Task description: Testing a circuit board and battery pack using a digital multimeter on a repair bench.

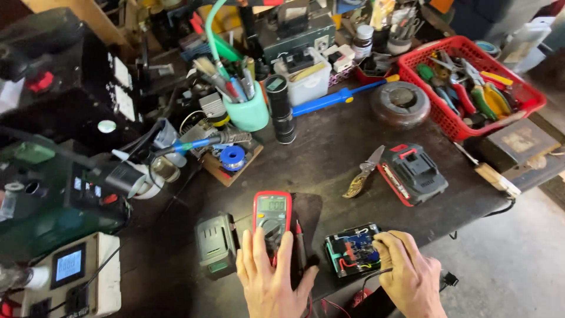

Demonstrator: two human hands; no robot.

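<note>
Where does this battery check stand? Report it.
Done: the opened battery pack lies with its circuit board bare, and the red multimeter is laid out. In hand: the left hand rests on the meter's dial; the right hand touches the pack's edge, apparently with a probe. Left: the display's reading is too small to tell; the green cover lies off.

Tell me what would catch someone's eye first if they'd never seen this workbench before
Front and centre, the left hand lies flat on a red multimeter, while the right hand touches an opened battery pack with a blue circuit board and bare wires. Behind them a closed red and black battery pack sits mid-bench, and a bright red basket of pliers and screwdrivers stands out at the far right.
</note>
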